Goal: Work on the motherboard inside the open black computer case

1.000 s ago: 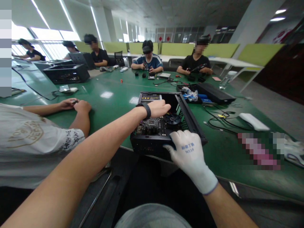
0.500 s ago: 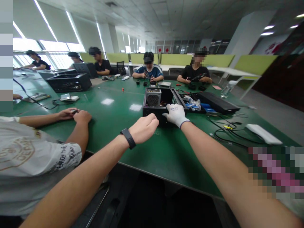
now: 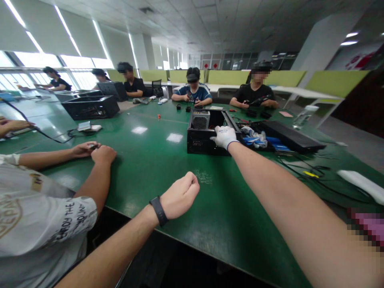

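A: Head view first, only one we have. Right hand point(image 3: 224, 136), white glove, arm stretched far out, resting on the near right corner of the black computer case point(image 3: 207, 134). Grip laid over the case's top edge, fingers curled onto it.

B: Case position?

A: Open-topped, sitting flat on the green surface point(image 3: 168, 176), well out from the near edge, roughly centre. Silver power supply point(image 3: 200, 119) visible inside at the back left.

B: Left hand?

A: Left hand point(image 3: 180, 195), bare, black wristband, hovering over the near part of the surface, well apart from the case. Grip closed into a loose fist; can't tell if anything's inside.

B: Surroundings?

A: Black side panel point(image 3: 288, 136) just right of the case, blue-and-white gloves point(image 3: 255, 138) between them. Black cables point(image 3: 315, 176) further right. Co-worker's hands point(image 3: 96, 151) clasped together on the surface at left. Second black case point(image 3: 91, 107) far left. Other people seated along the far side.
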Demonstrator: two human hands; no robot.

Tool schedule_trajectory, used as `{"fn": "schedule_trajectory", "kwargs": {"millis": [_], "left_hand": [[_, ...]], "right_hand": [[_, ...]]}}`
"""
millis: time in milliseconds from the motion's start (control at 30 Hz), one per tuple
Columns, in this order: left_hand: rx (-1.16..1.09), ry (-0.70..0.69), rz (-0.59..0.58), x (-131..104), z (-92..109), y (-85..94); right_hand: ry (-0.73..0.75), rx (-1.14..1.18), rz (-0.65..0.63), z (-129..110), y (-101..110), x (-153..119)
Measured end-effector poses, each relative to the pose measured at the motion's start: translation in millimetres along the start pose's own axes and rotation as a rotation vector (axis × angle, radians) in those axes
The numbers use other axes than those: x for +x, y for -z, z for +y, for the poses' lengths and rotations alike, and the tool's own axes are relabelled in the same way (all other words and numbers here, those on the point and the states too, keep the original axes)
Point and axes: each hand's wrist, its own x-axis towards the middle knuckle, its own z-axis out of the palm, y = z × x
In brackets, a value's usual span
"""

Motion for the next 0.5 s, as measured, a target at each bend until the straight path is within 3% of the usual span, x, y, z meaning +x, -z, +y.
{"fn": "schedule_trajectory", "kwargs": {"millis": [267,500], "left_hand": [[-0.018,0.048,0.009,-10,-9,-8.1],[0.103,-0.089,0.102,-8,1,6.9]], "right_hand": [[0.022,-0.012,-0.007,-3,9,-7],[0.041,-0.010,0.015,-11,26,-60]]}}
